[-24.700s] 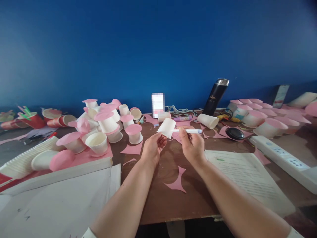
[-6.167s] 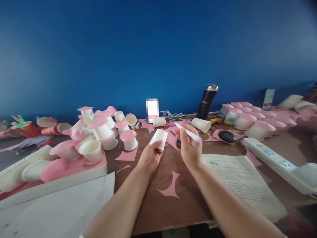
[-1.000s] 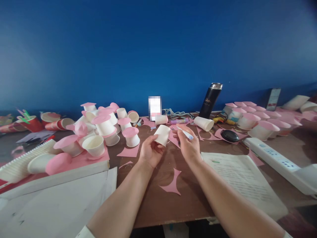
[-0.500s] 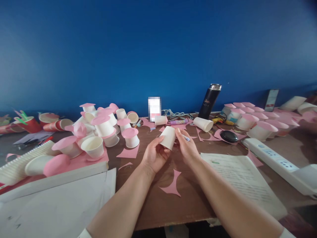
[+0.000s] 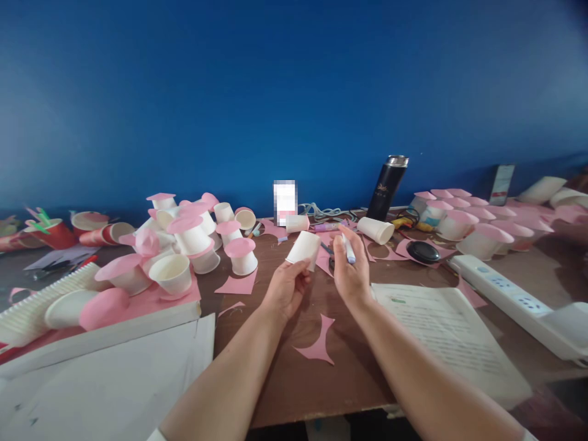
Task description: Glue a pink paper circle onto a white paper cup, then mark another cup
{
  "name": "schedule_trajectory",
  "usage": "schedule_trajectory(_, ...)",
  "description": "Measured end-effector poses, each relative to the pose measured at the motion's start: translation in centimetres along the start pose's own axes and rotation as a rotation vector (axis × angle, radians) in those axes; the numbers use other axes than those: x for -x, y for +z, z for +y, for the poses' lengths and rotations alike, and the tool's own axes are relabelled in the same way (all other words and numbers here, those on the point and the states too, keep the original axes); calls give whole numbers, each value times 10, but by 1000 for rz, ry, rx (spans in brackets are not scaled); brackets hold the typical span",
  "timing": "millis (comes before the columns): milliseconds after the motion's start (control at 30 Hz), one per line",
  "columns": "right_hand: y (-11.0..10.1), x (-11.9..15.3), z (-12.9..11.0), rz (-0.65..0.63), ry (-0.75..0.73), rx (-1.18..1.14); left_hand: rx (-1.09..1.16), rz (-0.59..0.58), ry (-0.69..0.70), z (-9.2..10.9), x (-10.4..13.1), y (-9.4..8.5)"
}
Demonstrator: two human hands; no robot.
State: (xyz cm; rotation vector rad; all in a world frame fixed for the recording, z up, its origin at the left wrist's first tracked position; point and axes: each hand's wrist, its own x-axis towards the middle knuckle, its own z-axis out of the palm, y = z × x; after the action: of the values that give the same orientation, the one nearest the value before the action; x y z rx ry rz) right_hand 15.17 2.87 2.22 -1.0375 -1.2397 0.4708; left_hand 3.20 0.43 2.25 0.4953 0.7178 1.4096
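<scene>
A plain white paper cup point(image 5: 304, 247) is tilted in my left hand point(image 5: 288, 286), whose thumb and fingers are closed around its lower end. My right hand point(image 5: 353, 274) is closed on a marker pen point(image 5: 348, 250) with a pale lavender end, held a little to the right of the cup and apart from it. A dark, thin tip shows just left of the right-hand fingers; what it belongs to is unclear. Below both hands lies a pink paper scrap point(image 5: 321, 343) on the brown table point(image 5: 321, 392).
White cups with pink paper discs point(image 5: 240, 248) crowd the left side; more such cups point(image 5: 487, 239) stand at the right. A black flask point(image 5: 388, 190), a power strip point(image 5: 505, 294), a printed sheet point(image 5: 432, 324) and a white board point(image 5: 114, 373) lie around.
My right hand has moved off the cup, slightly right, and turned with the marker pen more upright. The cup has shifted slightly left and tilted further in my left hand.
</scene>
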Motion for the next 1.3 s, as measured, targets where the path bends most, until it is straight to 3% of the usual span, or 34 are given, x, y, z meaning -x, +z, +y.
schedule_trajectory(67, -3, 3, -7, -22, -116, 11, 25, 17, 15, 2, -2, -3)
schedule_trajectory(267, -5, 12, -22, -321, -288, -9, 31, -25, 53, 2, -4, -5)
schedule_trajectory(467, -4, 10, -19, -228, -258, 111, 17, 22, 26, 2, -2, -4)
schedule_trajectory(600, -4, 10, -21, -302, -225, 109, -2, 10, 50, 3, -2, -4)
schedule_trajectory(767, -4, 11, -25, -256, -159, 87, -32, 37, 57, 2, -3, -4)
schedule_trajectory(900, -4, 10, -25, -322, -159, 80, -44, 8, 87, 1, -5, -5)
schedule_trajectory(1067, -4, 9, -22, -229, -157, 92, -64, 59, 74, 1, -5, -5)
schedule_trajectory(1200, -5, 10, -21, -276, -169, 129, -65, 38, 85, 2, -4, -4)
schedule_trajectory(1300, -4, 9, -21, -194, -184, 69, -92, 65, 103, 1, -4, -4)
